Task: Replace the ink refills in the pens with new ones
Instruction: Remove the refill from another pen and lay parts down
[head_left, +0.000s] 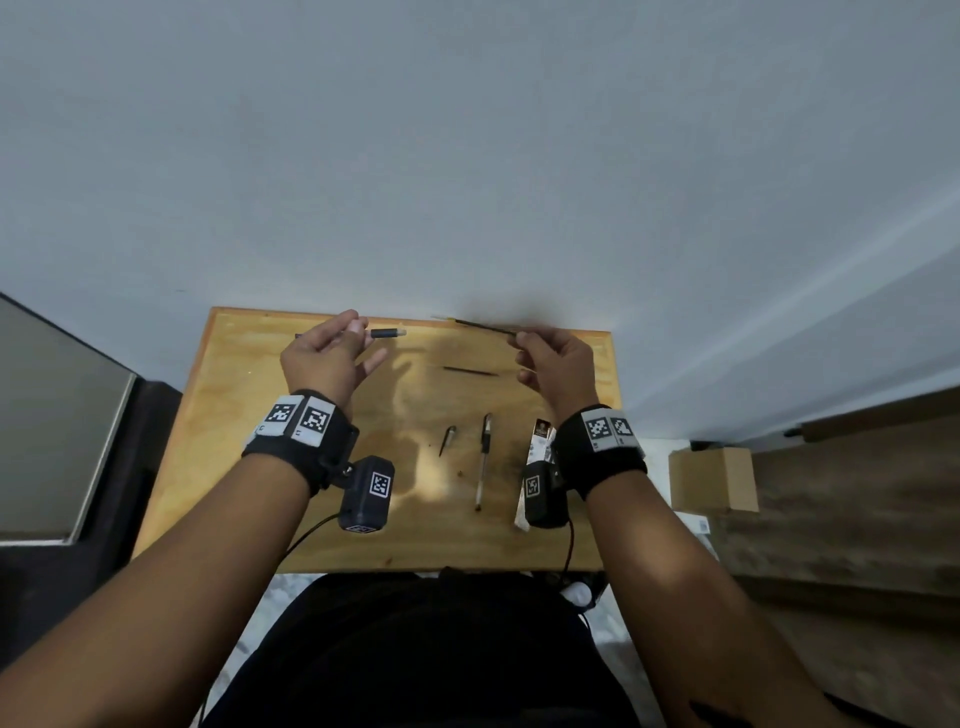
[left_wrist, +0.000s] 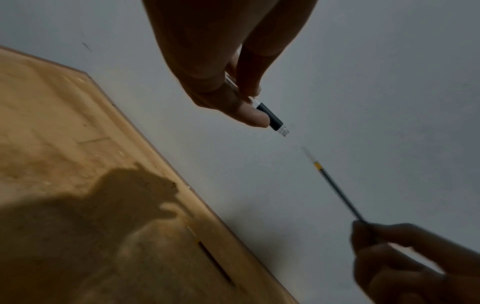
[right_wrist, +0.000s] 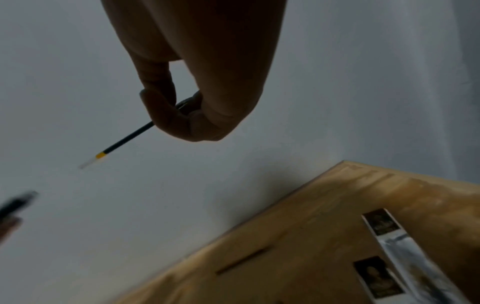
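My left hand (head_left: 332, 353) pinches a clear pen barrel with a black grip (head_left: 387, 333) (left_wrist: 271, 117), its open end pointing right. My right hand (head_left: 550, 364) pinches a thin dark ink refill (head_left: 480, 326) (right_wrist: 124, 139) (left_wrist: 335, 185) with a yellow band and a clear end that points left at the barrel, a gap between them. Both are held above the far edge of the wooden table (head_left: 249, 415). On the table lie another dark refill (head_left: 470, 370), a black pen tip cone (head_left: 448, 439) and a whole pen (head_left: 483, 460).
A refill packet (head_left: 537, 447) (right_wrist: 400, 248) lies on the table under my right wrist. The table's far edge meets a white wall (head_left: 467, 156). A cardboard box (head_left: 711, 478) stands on the floor at the right, and a dark glass panel (head_left: 57, 415) at the left.
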